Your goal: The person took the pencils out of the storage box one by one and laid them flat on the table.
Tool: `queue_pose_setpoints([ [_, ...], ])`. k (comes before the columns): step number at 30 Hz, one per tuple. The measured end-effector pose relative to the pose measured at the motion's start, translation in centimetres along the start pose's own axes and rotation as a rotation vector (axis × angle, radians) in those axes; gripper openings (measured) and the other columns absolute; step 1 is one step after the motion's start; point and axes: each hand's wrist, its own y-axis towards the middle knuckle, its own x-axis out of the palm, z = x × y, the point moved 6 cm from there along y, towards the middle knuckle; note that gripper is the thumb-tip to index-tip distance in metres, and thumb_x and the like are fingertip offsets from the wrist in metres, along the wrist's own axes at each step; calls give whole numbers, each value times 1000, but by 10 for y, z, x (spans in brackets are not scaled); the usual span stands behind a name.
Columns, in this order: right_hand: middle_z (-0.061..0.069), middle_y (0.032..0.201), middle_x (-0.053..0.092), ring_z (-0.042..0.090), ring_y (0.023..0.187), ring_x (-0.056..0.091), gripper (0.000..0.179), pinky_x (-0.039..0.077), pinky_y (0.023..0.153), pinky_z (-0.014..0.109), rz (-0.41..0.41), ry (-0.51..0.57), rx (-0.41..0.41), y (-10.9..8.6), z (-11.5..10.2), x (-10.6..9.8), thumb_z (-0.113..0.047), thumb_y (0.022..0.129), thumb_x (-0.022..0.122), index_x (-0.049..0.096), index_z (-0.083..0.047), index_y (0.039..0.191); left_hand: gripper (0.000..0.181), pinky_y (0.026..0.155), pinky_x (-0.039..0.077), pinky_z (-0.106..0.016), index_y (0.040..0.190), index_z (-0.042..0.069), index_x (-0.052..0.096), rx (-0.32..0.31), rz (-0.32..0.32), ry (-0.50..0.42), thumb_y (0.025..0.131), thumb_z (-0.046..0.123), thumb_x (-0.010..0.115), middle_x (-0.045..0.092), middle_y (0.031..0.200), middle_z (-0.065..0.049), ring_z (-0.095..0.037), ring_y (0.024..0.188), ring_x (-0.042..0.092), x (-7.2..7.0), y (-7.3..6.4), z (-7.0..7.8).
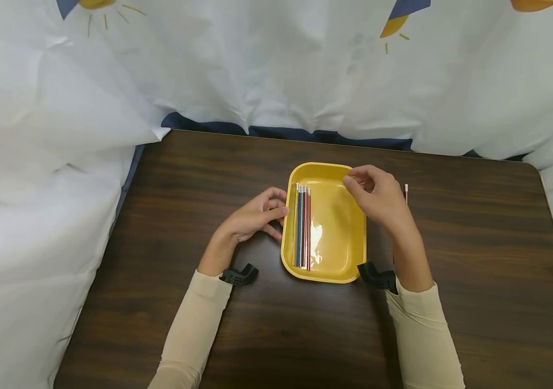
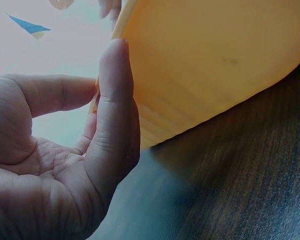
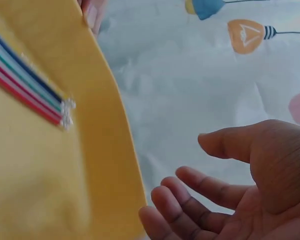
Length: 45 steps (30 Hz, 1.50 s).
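A yellow tray (image 1: 337,237) stands on the dark wooden table, short sides facing near and far. Several pencils (image 1: 302,227) in red, blue and other colours lie side by side along its left wall, eraser ends pointing away. My left hand (image 1: 259,215) pinches the tray's left rim between thumb and fingers, as the left wrist view shows close up. At the far right corner, my right hand (image 1: 378,197) hovers with loosely bent fingers and nothing between them; its fingertips (image 3: 152,220) are right at the rim in the right wrist view.
Beyond my right wrist a single pencil (image 1: 406,189) lies on the table (image 1: 490,259), mostly hidden by the forearm. A white patterned curtain (image 1: 281,70) hangs behind the far edge and along the left side. Black wrist cameras (image 1: 239,275) sit on both wrists.
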Motion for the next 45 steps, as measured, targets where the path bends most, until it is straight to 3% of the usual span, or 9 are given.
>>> queue_pose_setpoints([
  [4,18,132,66,38,122,63,45,58,104,55,-40,-22,22,7,-3,13,-40,107,62,63,-6,137,39,64,68,-36,141,4,35,0,-9,-2,108,10,56,61,102,-10,-20,83,66,3,1,-2],
  [14,20,128,70,38,118,68,44,62,101,53,-145,-35,50,18,8,53,-35,104,67,64,-3,134,41,63,68,-37,142,0,33,0,-13,-19,108,9,55,60,104,-13,-21,82,67,4,0,-1],
  [22,15,111,71,27,94,65,37,59,80,32,-208,-109,61,22,10,75,-31,100,72,69,-1,122,42,64,68,-37,142,-1,32,2,-21,-32,108,7,54,60,105,-15,-20,81,68,8,0,1],
  [27,11,98,71,21,79,60,29,49,66,24,-271,-166,92,23,11,83,-32,99,74,73,-4,109,43,64,68,-36,143,-2,31,-2,-27,-33,107,7,54,59,105,-16,-19,82,66,10,3,0],
  [33,11,97,72,20,78,61,30,50,64,23,-273,-212,123,25,13,84,-33,98,75,73,-4,105,43,64,68,-36,143,0,31,-9,-28,-33,108,7,54,59,105,-16,-19,83,66,10,3,1],
  [40,7,82,70,17,65,59,29,47,56,22,-272,-240,129,26,13,89,-35,95,79,73,-6,94,41,64,68,-37,142,1,32,-20,-15,-28,108,7,54,59,107,-18,-20,83,66,8,-1,1],
  [45,4,73,69,17,61,61,33,48,52,22,-285,-279,189,26,14,92,-40,90,84,75,-9,82,42,65,69,-37,143,0,31,-7,-26,-23,109,8,54,59,108,-19,-21,83,67,8,-1,1],
])
